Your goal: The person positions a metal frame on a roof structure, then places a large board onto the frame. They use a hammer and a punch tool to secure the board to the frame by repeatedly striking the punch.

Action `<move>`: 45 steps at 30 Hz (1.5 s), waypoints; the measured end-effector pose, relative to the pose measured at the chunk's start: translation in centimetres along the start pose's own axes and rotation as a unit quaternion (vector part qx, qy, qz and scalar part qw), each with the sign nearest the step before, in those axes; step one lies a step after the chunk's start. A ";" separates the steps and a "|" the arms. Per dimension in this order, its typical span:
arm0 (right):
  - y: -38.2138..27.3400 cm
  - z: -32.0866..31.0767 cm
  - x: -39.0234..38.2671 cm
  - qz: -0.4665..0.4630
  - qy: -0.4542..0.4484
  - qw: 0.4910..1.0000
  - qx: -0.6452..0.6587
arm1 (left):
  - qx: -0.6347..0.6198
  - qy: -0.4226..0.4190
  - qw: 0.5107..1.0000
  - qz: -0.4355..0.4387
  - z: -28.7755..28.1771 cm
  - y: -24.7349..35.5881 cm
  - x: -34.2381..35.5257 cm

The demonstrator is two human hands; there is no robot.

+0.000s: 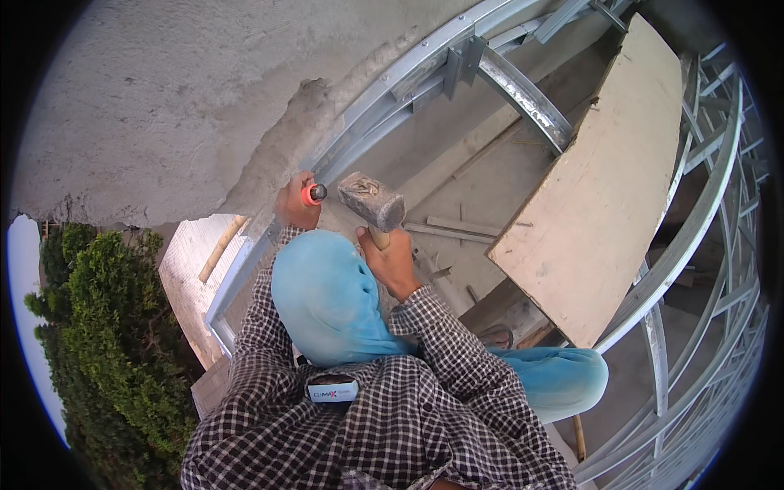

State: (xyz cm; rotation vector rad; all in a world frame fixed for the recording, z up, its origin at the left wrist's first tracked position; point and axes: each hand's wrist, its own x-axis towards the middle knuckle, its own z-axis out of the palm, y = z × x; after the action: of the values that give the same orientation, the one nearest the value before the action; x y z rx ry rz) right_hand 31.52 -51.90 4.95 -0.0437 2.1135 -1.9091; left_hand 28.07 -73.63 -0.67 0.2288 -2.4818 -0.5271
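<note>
My left hand is closed around a chisel with an orange-red hand guard and a dark struck end facing up. The chisel's tip is hidden below my hand. It is beside the chipped edge of a grey concrete wall. In my right hand is a club hammer, gripped by its wooden handle. Its worn, dusty block head hangs just right of the chisel, apart from it. A light metal channel runs along the wall beyond both hands.
A large pale board leans across the metal framing on the right. Floor lies far below, with loose wood strips on it. My bent blue-trousered knee rises between my arms. Green trees stand outside at the left.
</note>
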 end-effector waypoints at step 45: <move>-5.7 -1.3 2.3 -0.089 0.004 0.995 -0.041 | -0.199 0.067 0.975 -0.074 2.8 2.7 7.6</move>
State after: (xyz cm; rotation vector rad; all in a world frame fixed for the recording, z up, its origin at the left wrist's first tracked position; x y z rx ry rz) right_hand 28.06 -51.81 10.18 -0.2503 2.2611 -1.9199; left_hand 20.12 -72.37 2.29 0.2788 -2.1816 -1.0219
